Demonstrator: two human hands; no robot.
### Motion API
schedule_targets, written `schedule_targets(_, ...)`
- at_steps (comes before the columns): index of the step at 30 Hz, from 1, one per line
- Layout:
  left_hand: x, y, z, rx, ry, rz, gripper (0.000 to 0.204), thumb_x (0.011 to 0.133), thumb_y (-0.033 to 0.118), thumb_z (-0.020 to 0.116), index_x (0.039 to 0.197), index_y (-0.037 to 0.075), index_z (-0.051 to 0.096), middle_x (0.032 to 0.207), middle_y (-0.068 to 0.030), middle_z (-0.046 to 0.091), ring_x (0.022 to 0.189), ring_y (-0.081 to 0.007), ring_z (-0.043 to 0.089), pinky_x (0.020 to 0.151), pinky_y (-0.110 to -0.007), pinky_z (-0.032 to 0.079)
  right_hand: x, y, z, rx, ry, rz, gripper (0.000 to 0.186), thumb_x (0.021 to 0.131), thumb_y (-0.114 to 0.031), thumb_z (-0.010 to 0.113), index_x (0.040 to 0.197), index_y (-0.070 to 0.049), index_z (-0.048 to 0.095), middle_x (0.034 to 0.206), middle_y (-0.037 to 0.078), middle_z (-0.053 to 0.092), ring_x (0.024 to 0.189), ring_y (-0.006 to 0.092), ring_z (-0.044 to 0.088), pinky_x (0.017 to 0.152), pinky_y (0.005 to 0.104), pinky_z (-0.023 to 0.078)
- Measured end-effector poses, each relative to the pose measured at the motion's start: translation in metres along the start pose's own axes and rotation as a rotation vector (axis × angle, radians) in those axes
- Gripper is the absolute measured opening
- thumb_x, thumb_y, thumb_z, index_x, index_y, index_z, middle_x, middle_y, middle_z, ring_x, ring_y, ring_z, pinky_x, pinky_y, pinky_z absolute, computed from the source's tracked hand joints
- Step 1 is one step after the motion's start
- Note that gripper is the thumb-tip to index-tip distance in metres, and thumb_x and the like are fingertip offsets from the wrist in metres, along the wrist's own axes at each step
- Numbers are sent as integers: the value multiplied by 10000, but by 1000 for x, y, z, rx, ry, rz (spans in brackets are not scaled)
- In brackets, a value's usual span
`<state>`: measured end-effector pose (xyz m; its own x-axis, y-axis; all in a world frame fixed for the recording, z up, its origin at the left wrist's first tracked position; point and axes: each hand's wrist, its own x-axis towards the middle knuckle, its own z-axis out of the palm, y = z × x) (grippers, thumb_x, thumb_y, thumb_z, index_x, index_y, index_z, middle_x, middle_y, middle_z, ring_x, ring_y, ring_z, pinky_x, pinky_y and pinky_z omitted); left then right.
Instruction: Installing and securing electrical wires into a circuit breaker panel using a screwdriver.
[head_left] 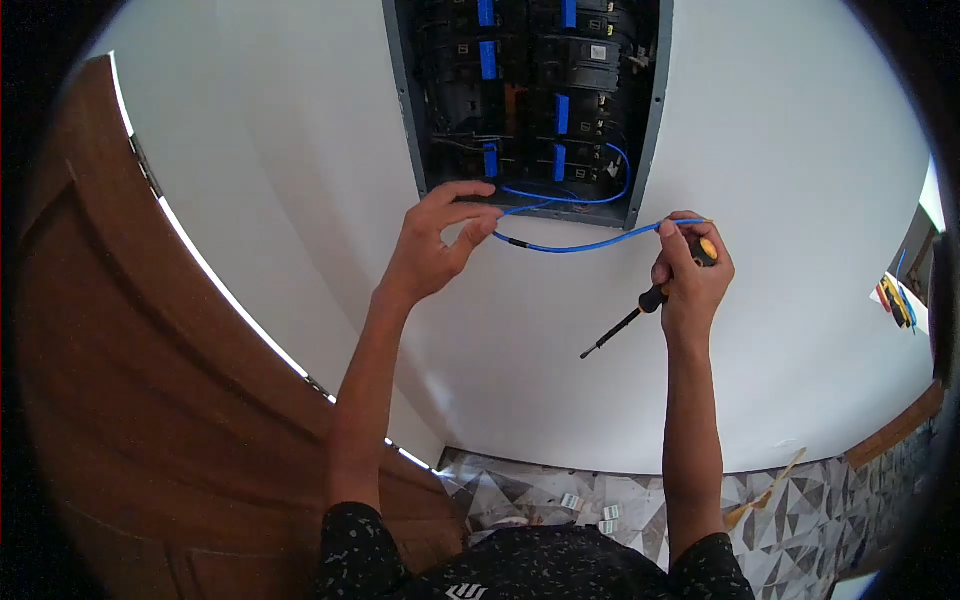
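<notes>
My left hand (435, 245) is just below the lower edge of the electrical panel box (640, 190). Its thumb and a fingertip close on a bend of the blue wire (570, 249), while another finger stretches toward the box. From there the wire, with a short black band on it, sags across to my right hand (693, 275). My right thumb and fingers pinch the wire close to its end. That same hand also holds a screwdriver (625, 325) with a black and orange handle, its shaft slanting down to the left.
Black circuit breakers (580, 75) with blue tabs fill the box, and a blue wire loop (628, 170) curves at its lower right. A brown wooden door (180, 380) stands at left. Several hand tools (897, 303) lie at far right. Small boxes (611, 513) are on the tiled floor.
</notes>
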<state>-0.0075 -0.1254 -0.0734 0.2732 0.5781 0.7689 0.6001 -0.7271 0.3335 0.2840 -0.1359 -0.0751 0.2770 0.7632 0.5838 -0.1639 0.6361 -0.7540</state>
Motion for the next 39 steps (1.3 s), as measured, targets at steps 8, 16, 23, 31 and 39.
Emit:
schedule_targets(8, 2, 12, 18, -70, 160, 178, 162, 897, 238, 687, 870, 90, 746, 1044, -84, 701, 1048, -262, 632, 939, -406, 475, 8, 25, 4, -66, 4, -29, 183, 870, -122, 727, 950, 17, 640, 785, 38, 632, 500, 57, 510, 436, 200, 383)
schedule_targets(16, 15, -8, 33, 285, 206, 151, 163, 900, 226, 686, 841, 85, 744, 873, -84, 708, 913, -251, 663, 836, -375, 501, 21, 24, 20, -388, 60, -302, 139, 853, -98, 735, 917, 6, 669, 807, 38, 674, 620, 50, 576, 557, 197, 469)
schedule_targets(23, 18, -16, 35, 154, 253, -19, 173, 856, 258, 733, 881, 88, 710, 855, -71, 687, 787, -243, 626, 748, -347, 484, 24, 22, 18, -443, 106, -294, 139, 842, -105, 739, 917, 3, 695, 777, 64, 702, 680, 74, 631, 624, 217, 513)
schedule_targets(31, 20, -6, 38, 117, 244, -101, 151, 869, 195, 728, 862, 45, 720, 842, -103, 700, 765, -243, 652, 699, -331, 503, 27, 28, 18, -610, 125, -504, 116, 813, -69, 738, 888, 0, 684, 784, 112, 707, 677, 169, 688, 633, 271, 540)
schedule_targets(39, 32, 17, 40, 278, 176, -416, 300, 880, 347, 711, 929, 53, 746, 886, -103, 734, 828, -247, 684, 774, -365, 519, 30, 30, 17, -790, 126, -738, 110, 793, -59, 753, 848, -31, 662, 785, 103, 692, 646, 207, 684, 578, 293, 532)
